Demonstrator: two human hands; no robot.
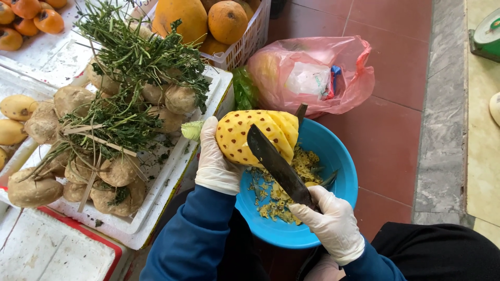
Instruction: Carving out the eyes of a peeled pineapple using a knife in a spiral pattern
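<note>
A peeled yellow pineapple [260, 134] with brown eyes lies sideways over a blue bowl [336, 156]. My left hand [214, 158], in a white glove, grips the pineapple at its stem end. My right hand [333, 221], also gloved, holds a dark long-bladed knife [276, 164]. The blade rests across the pineapple's side, tip up. Yellow pineapple trimmings [281, 200] lie in the bowl under the fruit.
A white foam box [156, 213] at left holds brown tubers with green stalks [120, 99]. A white crate of orange fruit [219, 23] stands behind it. A pink plastic bag [317, 73] lies on the red tile floor. A green scale [487, 34] sits top right.
</note>
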